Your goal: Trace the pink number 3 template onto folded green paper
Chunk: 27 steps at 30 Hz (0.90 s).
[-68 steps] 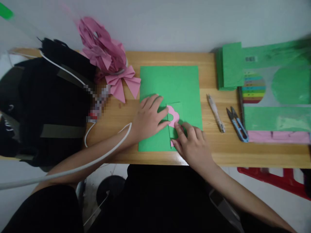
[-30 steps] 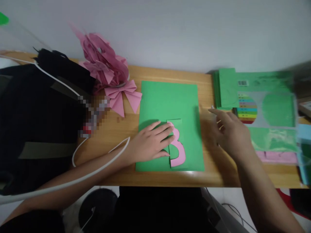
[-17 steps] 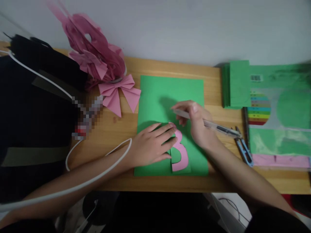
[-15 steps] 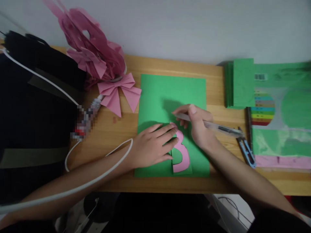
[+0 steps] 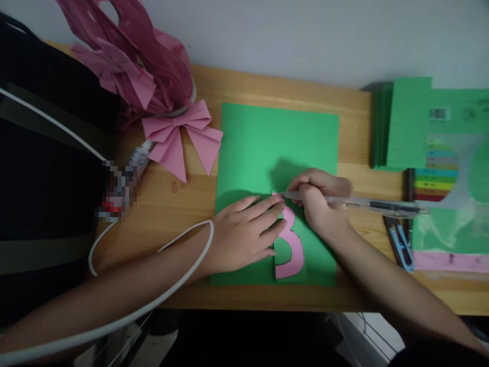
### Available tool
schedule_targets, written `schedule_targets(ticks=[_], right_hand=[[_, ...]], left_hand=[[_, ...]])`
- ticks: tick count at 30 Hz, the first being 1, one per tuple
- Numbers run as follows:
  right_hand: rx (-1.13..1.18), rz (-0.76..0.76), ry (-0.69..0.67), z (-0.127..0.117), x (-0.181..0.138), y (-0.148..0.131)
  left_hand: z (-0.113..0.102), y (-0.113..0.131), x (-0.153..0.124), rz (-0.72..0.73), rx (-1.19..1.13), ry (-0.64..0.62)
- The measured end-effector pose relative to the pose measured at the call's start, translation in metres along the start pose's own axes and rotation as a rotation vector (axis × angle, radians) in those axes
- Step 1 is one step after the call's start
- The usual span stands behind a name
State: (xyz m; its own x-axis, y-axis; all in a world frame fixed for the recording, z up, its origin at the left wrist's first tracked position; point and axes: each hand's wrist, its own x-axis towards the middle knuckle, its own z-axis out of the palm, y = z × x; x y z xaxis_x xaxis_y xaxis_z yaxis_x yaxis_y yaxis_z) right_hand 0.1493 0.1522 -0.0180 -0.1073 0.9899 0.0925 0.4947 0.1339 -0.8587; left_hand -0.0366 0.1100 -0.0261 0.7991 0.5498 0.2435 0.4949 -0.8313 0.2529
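A large green sheet of paper lies on the wooden table. On its lower part rests a pink curved paper cutout, shaped like a 3, with a smaller green piece beneath it. My left hand lies flat with fingers spread, its fingertips pressing the cutout's upper left side. My right hand is closed around a clear pen. The pen's tip is at the top edge of the cutout, where a short dark line shows on the green paper. My left fingers hide part of the cutout.
A pink paper bow and crumpled pink paper lie at the back left, near a tube. Green cards, a blue cutter and a paper packet are on the right. A white cable crosses my left forearm.
My right hand has lowered the pen tip to the cutout's top edge, and the pen now lies flatter. My left hand stays on the cutout. The whole view has shifted slightly.
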Motion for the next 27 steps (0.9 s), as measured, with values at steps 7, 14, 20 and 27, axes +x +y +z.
schedule_targets(ticks=[7,14,20,27], right_hand=[[-0.022,-0.005,-0.026,-0.001,-0.0012,0.0013],[-0.024,0.009,-0.028,0.0005,0.0004,-0.0022],[-0.005,0.026,-0.051,0.0021,0.0018,-0.0026],[0.01,0.042,-0.08,0.0016,0.0042,-0.0051]], left_hand=[[-0.0013,0.0001,-0.0003,-0.005,-0.002,-0.02],[-0.002,0.0013,-0.0002,-0.011,-0.012,0.004],[-0.0022,0.0005,0.0015,-0.017,-0.004,0.004],[-0.0027,0.0013,0.0008,-0.021,-0.009,-0.003]])
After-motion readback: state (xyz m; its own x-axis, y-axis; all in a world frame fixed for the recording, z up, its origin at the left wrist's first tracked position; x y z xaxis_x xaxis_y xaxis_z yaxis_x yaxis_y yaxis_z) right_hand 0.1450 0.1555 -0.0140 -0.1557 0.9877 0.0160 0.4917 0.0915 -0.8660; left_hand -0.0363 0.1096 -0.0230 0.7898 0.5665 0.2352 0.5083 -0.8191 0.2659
